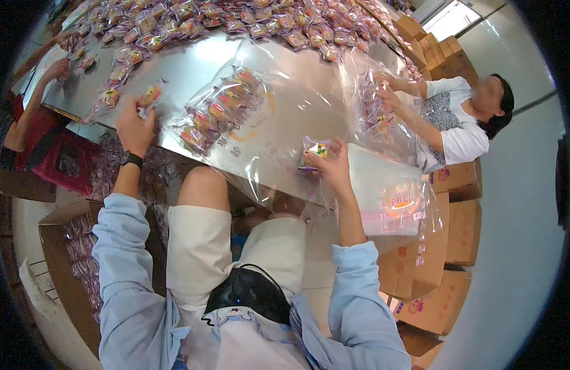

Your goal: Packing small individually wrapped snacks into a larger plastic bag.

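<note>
My left hand (134,128), with a dark watch on its wrist, grips a small wrapped snack (152,95) between thumb and fingers above the metal table. In my right hand (333,167) is another wrapped snack (314,152), its purple-edged packet facing up. Between the two hands a large clear plastic bag (262,125) lies flat on the table, printed with orange and dark writing. Rows of wrapped snacks (218,111) sit inside the bag towards its left end. Its near edge droops over the table's front edge, above my knees.
A heap of wrapped snacks (188,23) covers the table's far side. At right, a stack of flat printed bags (382,199) lies by cardboard boxes (461,231). A co-worker (456,115) handles another filled bag (375,106). Another person's hand (58,70) reaches in at left.
</note>
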`<action>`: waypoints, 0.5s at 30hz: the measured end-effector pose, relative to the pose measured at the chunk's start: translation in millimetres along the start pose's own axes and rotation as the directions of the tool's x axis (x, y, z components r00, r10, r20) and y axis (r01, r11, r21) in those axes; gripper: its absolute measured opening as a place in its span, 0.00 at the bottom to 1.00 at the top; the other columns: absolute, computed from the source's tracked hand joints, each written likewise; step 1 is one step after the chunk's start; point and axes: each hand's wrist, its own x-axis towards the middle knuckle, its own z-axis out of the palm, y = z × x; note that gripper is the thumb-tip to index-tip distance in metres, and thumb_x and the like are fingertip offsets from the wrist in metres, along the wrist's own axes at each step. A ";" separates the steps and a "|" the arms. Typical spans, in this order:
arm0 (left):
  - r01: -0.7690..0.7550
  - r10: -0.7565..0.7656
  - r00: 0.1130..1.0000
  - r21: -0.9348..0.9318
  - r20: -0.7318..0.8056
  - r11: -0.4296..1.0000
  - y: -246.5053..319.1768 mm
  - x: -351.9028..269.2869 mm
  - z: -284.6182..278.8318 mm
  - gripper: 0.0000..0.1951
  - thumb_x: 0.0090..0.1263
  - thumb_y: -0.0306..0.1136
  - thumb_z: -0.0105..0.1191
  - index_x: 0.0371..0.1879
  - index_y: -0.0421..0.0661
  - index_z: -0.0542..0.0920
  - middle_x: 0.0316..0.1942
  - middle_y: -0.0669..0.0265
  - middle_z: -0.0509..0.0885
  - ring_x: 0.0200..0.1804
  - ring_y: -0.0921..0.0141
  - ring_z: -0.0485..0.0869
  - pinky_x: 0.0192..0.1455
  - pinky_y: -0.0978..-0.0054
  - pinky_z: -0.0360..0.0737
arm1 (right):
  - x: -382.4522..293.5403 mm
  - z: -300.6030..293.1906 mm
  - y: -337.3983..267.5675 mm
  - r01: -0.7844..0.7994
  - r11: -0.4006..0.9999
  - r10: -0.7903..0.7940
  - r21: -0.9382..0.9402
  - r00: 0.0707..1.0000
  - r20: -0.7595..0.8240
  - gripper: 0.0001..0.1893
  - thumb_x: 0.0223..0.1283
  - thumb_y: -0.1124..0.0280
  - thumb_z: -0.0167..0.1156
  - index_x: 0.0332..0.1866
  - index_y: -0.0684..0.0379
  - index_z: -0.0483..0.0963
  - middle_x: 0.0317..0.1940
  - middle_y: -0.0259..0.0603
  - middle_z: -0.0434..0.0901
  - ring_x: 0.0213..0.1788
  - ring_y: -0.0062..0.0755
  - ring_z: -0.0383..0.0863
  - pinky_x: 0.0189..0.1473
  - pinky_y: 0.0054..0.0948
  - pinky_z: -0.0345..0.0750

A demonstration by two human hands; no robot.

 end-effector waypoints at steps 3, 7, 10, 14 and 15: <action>0.019 -0.047 0.985 0.163 0.168 0.986 -6.7 -5.8 17.4 0.21 0.63 0.42 0.66 0.55 0.57 0.80 0.46 0.65 0.87 0.54 0.62 0.84 0.62 0.45 0.68 | 23.2 2.0 13.5 0.099 0.981 -0.098 -0.167 0.995 0.015 0.44 0.51 0.75 0.77 0.73 0.66 0.59 0.65 0.51 0.72 0.49 0.37 0.85 0.46 0.31 0.84; 0.017 -0.062 0.966 0.177 0.252 0.984 2.2 1.0 12.2 0.32 0.60 0.43 0.69 0.66 0.61 0.74 0.60 0.69 0.83 0.66 0.64 0.77 0.74 0.32 0.53 | 43.5 6.2 20.1 0.164 0.982 -0.159 -0.093 0.986 0.060 0.36 0.53 0.77 0.74 0.69 0.67 0.68 0.57 0.45 0.79 0.48 0.32 0.85 0.45 0.30 0.84; -0.072 0.016 0.981 0.285 0.194 0.956 8.3 11.9 -3.9 0.38 0.59 0.44 0.70 0.70 0.62 0.70 0.66 0.68 0.78 0.71 0.62 0.72 0.73 0.23 0.49 | 51.7 -3.0 1.8 0.151 0.973 -0.153 0.177 0.988 -0.001 0.23 0.64 0.76 0.64 0.64 0.66 0.76 0.46 0.41 0.84 0.45 0.26 0.84 0.49 0.27 0.83; -0.113 -0.011 0.967 0.466 0.255 0.877 33.4 32.8 -39.2 0.41 0.56 0.43 0.72 0.71 0.59 0.68 0.68 0.65 0.76 0.72 0.59 0.70 0.68 0.21 0.55 | 72.9 -3.4 -10.8 0.105 0.994 -0.109 0.035 0.983 0.147 0.18 0.66 0.74 0.62 0.60 0.66 0.79 0.51 0.43 0.84 0.46 0.30 0.85 0.49 0.29 0.83; -0.098 -0.002 0.979 0.478 0.204 0.873 49.1 34.4 -44.4 0.39 0.56 0.42 0.72 0.69 0.57 0.71 0.65 0.63 0.77 0.69 0.57 0.73 0.68 0.27 0.62 | 76.6 -2.0 -6.3 0.229 0.943 -0.205 -0.240 0.971 0.120 0.19 0.64 0.71 0.64 0.59 0.65 0.79 0.52 0.45 0.83 0.47 0.35 0.84 0.51 0.33 0.82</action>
